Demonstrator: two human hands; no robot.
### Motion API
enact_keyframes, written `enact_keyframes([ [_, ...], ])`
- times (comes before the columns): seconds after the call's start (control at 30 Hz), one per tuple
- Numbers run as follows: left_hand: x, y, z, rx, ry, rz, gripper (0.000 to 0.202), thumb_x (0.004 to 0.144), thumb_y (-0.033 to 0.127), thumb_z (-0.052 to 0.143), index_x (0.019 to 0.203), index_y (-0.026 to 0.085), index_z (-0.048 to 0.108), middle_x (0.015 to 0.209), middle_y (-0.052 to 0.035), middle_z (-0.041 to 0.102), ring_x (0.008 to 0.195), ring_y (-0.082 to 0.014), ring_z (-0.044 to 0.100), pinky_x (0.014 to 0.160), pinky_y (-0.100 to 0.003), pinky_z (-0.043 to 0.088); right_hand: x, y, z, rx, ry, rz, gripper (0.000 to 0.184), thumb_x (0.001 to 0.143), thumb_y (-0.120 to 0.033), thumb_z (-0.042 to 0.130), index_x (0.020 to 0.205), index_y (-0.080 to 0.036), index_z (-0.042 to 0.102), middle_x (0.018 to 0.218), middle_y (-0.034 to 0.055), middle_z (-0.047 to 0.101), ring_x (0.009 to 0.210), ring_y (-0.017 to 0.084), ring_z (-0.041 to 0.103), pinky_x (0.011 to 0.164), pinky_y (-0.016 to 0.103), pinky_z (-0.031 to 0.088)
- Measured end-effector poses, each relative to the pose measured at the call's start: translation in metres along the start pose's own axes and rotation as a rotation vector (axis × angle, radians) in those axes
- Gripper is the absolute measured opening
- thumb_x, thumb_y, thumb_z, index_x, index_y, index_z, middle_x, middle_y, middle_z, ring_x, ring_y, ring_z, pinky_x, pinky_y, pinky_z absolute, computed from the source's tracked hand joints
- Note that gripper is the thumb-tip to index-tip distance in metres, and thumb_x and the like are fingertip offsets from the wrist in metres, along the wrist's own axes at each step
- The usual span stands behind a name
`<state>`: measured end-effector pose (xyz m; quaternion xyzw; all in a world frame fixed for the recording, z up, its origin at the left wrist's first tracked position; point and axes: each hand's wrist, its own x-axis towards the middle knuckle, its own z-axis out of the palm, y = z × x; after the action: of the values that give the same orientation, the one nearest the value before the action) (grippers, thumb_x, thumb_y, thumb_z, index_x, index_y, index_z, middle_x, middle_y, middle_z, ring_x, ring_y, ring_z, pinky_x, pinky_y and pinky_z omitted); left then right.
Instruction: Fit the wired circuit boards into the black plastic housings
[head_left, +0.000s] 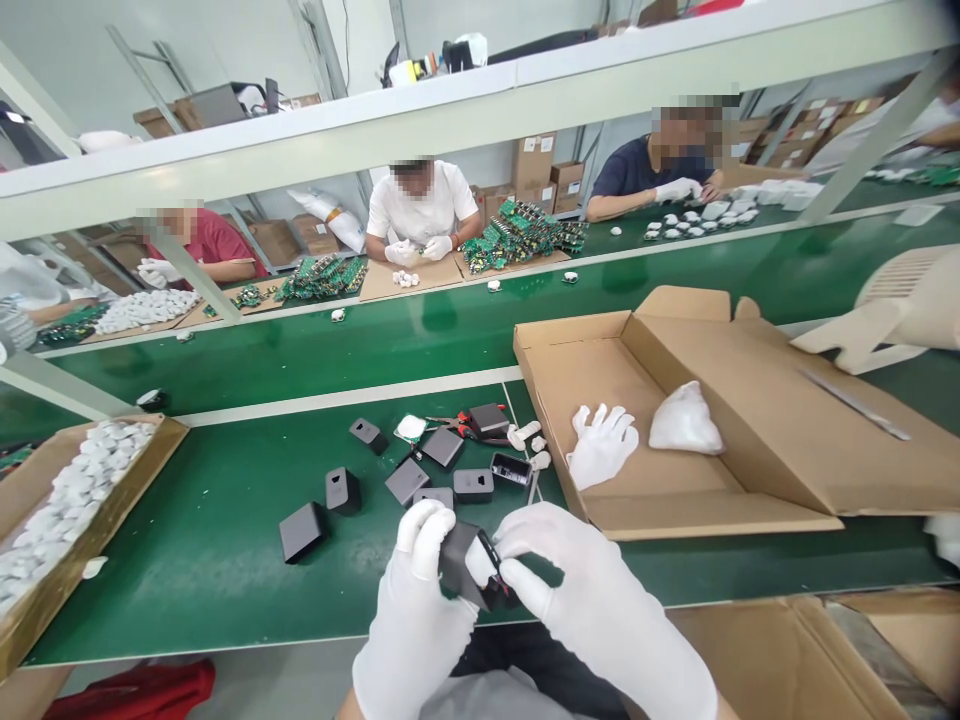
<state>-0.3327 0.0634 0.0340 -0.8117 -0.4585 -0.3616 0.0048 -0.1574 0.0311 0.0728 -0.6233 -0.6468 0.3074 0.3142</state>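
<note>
My left hand (412, 620), in a white glove, is wrapped round a small black plastic housing (457, 558) just above the table's near edge. At the housing's right end sits a white part (478, 562) with a dark edge. My gloved right hand (592, 600) pinches at that end between thumb and forefinger; the fingertips partly hide the contact. Several similar black housings (473, 485) lie beyond my hands, and one (511, 468) shows an open, hollow face. Among them are pliers (463, 428) with red handles and a white piece on a green board (410, 429).
An open cardboard box (585, 365) at right holds a white glove (602, 447) and a white bag (685, 420). At left stands a carton (161, 450) of white parts. Across the green belt (420, 340), several people work beside circuit boards (510, 238). A fan (911, 300) is far right.
</note>
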Motion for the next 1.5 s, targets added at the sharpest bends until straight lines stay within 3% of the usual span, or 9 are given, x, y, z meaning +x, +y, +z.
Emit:
enact_keyframes([
  [0.2, -0.001, 0.001, 0.006, 0.098, 0.108, 0.076, 0.036, 0.082, 0.016, 0.046, 0.117, 0.013, 0.042, 0.108, -0.0145, 0.058, 0.096, -0.0198, 0.064, 0.074, -0.029, 0.058, 0.005, 0.006, 0.016, -0.194, 0.187, -0.171, 0.018, 0.077, -0.010, 0.043, 0.068, -0.015, 0.057, 0.078, -0.0031, 0.057, 0.074, -0.001, 0.042, 0.070, 0.011, 0.029],
  [0.57, -0.010, -0.022, 0.021, 0.053, 0.057, 0.147, 0.043, 0.086, 0.025, 0.050, 0.125, 0.013, 0.036, 0.112, -0.0161, 0.057, 0.099, -0.0220, 0.064, 0.080, -0.034, 0.058, 0.016, 0.008, 0.021, -0.120, 0.200, -0.157, 0.021, 0.076, -0.011, 0.042, 0.057, -0.009, 0.052, 0.060, -0.0032, 0.049, 0.057, -0.004, 0.029, 0.059, 0.009, 0.022],
  [0.7, -0.003, -0.014, 0.020, -0.020, -0.005, 0.074, 0.037, 0.088, 0.030, 0.051, 0.120, 0.016, 0.040, 0.112, -0.0146, 0.058, 0.096, -0.0206, 0.066, 0.076, -0.031, 0.059, 0.019, 0.003, 0.009, 0.056, 0.096, -0.015, 0.026, 0.081, -0.020, 0.041, 0.064, -0.010, 0.059, 0.066, -0.0020, 0.057, 0.060, -0.005, 0.042, 0.061, 0.006, 0.031],
  [0.8, 0.003, -0.005, 0.018, -0.139, -0.041, 0.006, 0.027, 0.088, 0.024, 0.047, 0.114, 0.017, 0.041, 0.108, -0.0122, 0.059, 0.097, -0.0181, 0.066, 0.077, -0.028, 0.058, 0.017, -0.005, -0.005, 0.232, -0.058, 0.063, 0.025, 0.082, -0.026, 0.042, 0.086, -0.013, 0.063, 0.089, -0.0010, 0.063, 0.080, -0.003, 0.058, 0.076, 0.003, 0.044],
  [0.97, 0.001, -0.005, 0.020, -0.184, -0.007, -0.003, 0.034, 0.084, 0.020, 0.049, 0.117, 0.017, 0.042, 0.113, -0.0143, 0.056, 0.101, -0.0210, 0.063, 0.083, -0.034, 0.057, 0.004, -0.023, -0.013, 0.052, -0.091, 0.103, 0.043, 0.075, -0.020, 0.045, 0.115, -0.029, 0.058, 0.122, -0.0042, 0.054, 0.118, 0.007, 0.052, 0.115, 0.025, 0.040],
  [1.07, -0.001, -0.006, 0.020, -0.233, 0.031, 0.038, 0.038, 0.083, 0.018, 0.052, 0.120, 0.018, 0.040, 0.115, -0.0141, 0.054, 0.105, -0.0212, 0.061, 0.087, -0.036, 0.055, 0.001, -0.026, -0.013, 0.056, -0.077, 0.090, 0.042, 0.077, -0.020, 0.043, 0.115, -0.029, 0.058, 0.123, -0.0032, 0.054, 0.119, 0.009, 0.051, 0.116, 0.029, 0.039],
  [1.2, 0.005, 0.000, 0.013, -0.435, -0.018, 0.023, 0.043, 0.079, 0.013, 0.056, 0.118, 0.018, 0.038, 0.111, -0.0113, 0.052, 0.106, -0.0178, 0.058, 0.091, -0.032, 0.053, 0.008, -0.020, -0.015, 0.497, -0.236, 0.031, 0.042, 0.081, -0.028, 0.045, 0.122, -0.019, 0.049, 0.128, 0.0049, 0.050, 0.116, 0.006, 0.055, 0.111, 0.023, 0.044],
  [1.3, 0.006, 0.001, 0.010, -0.505, 0.027, 0.144, 0.050, 0.074, 0.009, 0.057, 0.120, 0.016, 0.039, 0.111, -0.0127, 0.050, 0.108, -0.0194, 0.055, 0.090, -0.033, 0.051, 0.014, -0.020, -0.012, 0.671, -0.346, 0.038, 0.057, 0.077, -0.030, 0.054, 0.130, -0.018, 0.040, 0.130, 0.0069, 0.047, 0.120, 0.008, 0.052, 0.112, 0.023, 0.043],
  [1.5, 0.000, -0.008, 0.020, -0.218, 0.196, 0.221, 0.050, 0.073, 0.007, 0.051, 0.122, 0.017, 0.043, 0.115, -0.0150, 0.052, 0.110, -0.0253, 0.052, 0.090, -0.041, 0.046, 0.012, -0.031, 0.006, 0.633, -0.330, 0.037, 0.057, 0.070, -0.015, 0.050, 0.127, -0.017, 0.044, 0.117, 0.0029, 0.054, 0.105, 0.004, 0.054, 0.108, 0.019, 0.043],
])
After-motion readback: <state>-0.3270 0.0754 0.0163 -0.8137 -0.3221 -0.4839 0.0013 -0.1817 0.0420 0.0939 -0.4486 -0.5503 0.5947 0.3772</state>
